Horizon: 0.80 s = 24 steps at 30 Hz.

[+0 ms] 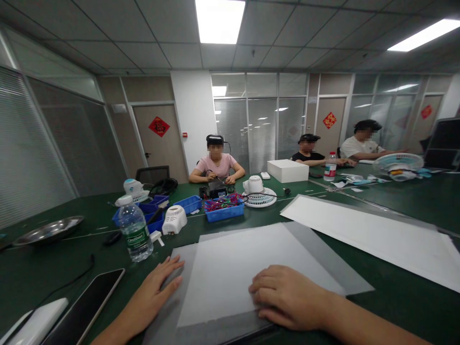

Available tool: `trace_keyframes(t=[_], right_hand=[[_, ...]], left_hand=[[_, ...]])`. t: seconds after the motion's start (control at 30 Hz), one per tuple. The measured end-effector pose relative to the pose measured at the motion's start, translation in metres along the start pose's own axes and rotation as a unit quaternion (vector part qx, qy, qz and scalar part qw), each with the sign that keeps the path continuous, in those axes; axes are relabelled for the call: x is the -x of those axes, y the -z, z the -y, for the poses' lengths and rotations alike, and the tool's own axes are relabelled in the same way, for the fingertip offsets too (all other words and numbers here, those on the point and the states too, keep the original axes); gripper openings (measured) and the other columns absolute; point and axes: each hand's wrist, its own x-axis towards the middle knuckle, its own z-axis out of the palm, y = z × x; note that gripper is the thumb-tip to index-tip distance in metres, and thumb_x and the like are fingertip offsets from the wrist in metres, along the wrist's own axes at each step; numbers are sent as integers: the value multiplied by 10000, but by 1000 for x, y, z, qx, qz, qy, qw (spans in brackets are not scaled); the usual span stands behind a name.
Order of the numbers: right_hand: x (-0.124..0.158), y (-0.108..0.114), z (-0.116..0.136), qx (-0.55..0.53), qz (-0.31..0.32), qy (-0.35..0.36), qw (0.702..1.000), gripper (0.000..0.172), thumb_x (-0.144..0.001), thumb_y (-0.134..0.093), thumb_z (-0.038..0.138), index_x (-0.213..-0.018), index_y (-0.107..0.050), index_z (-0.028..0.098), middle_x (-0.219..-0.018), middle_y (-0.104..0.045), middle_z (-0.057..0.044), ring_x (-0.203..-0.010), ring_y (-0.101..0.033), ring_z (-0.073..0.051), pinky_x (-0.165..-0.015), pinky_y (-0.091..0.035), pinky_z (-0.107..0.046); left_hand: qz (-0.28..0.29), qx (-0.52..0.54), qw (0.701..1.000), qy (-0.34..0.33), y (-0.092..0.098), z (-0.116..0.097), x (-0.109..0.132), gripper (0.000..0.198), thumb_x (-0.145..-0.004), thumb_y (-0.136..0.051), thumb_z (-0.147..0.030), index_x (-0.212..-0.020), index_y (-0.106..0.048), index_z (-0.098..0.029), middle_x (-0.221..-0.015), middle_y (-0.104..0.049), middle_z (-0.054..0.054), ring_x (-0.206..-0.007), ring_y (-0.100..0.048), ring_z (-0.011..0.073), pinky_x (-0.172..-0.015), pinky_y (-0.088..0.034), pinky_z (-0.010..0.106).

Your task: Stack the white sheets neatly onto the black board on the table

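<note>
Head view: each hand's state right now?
Left hand: open, holding nothing, at the left edge of the translucent sheets.
Right hand: on the sheets, fingers bent; whether gripping cannot be told.

The green label (138, 239) on the clear plastic bottle with a white cap (130, 218) bears the brand name "C'estbon" in pale letters. A red diamond-shaped sign (159, 126) on the light-brown door at left (158, 158) shows the black character 福. Gold marks on the red diamond-shaped sign farther right (329, 120) are too small to read
</note>
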Motion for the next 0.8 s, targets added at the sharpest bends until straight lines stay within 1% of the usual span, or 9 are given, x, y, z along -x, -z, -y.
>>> trace_keyframes(t=[0.13,0.23,0.33,0.4,0.43,0.47,0.57,0.67,0.8], right_hand=[[0,3,7,-103,-8,10,995,467,-974,-503,489,-1357,-521,223,-1294,-630,-80,-1174,-582,-204,-1027,-415,-331],[1,7,8,-144,-28,23,989,621,-932,-548,554,-1439,-451,208,-1358,-591,-106,-1197,-584,-211,-1021,-444,-325],[10,8,-17,-93,-79,-4,993,534,-960,-521,476,-1424,-473,217,-1357,-592,-105,-1223,-568,-198,-1047,-434,-338],[25,10,-49,5,-115,-119,986,445,-982,-474,391,-1403,-498,249,-1372,-583,-78,-1264,-534,-187,-1100,-391,-360],[37,11,-69,58,-127,-200,970,431,-982,-460,358,-1401,-501,262,-1389,-570,-64,-1287,-512,-183,-1123,-366,-365],[50,13,-88,108,-127,-292,942,441,-975,-456,343,-1411,-489,283,-1422,-541,-41,-1319,-479,-174,-1145,-340,-355],[96,20,-139,153,-129,-443,874,546,-929,-496,305,-1454,-439,168,-1500,-434,-144,-1388,-394,-271,-1156,-307,-462],[134,24,-167,159,-108,-554,810,568,-915,-515,389,-1374,-508,55,-1412,-486,-266,-1305,-466,-400,-1034,-387,-592],[151,23,-175,152,-70,-629,759,499,-943,-452,488,-1228,-630,120,-1209,-637,-221,-1090,-618,-378,-846,-500,-518]], left_hand=[[11,-24,1000,15,-1,-2,0,582,-856,-579,-567,-1356,-599,-269,-1498,-502,70,-1401,-418,330,-1134,-339,550],[25,-40,999,8,-1,-5,0,581,-833,-605,-572,-1344,-609,-295,-1511,-488,65,-1407,-407,338,-1134,-335,556],[32,-48,998,-11,-1,-3,-1,523,-849,-600,-532,-1338,-606,-347,-1524,-469,40,-1415,-388,342,-1130,-322,572],[34,-50,998,-23,-2,0,-2,489,-865,-586,-482,-1341,-597,-369,-1543,-435,28,-1423,-366,345,-1124,-320,577],[36,-50,998,-29,-2,1,-2,477,-869,-580,-454,-1340,-596,-376,-1551,-417,22,-1428,-356,344,-1123,-318,576],[37,-49,998,-34,-2,2,-2,469,-870,-575,-426,-1336,-597,-380,-1556,-402,17,-1431,-350,341,-1125,-315,573],[40,-44,998,-37,-2,0,-4,451,-856,-573,-390,-1303,-630,-373,-1557,-392,16,-1429,-354,330,-1139,-298,555],[34,-40,999,-10,-3,-6,-5,413,-853,-569,-466,-1221,-702,-335,-1537,-429,40,-1412,-384,342,-1132,-313,559],[16,-40,999,30,-3,-12,-6,416,-801,-621,-573,-1061,-781,-291,-1498,-501,62,-1367,-459,363,-1113,-360,564]])
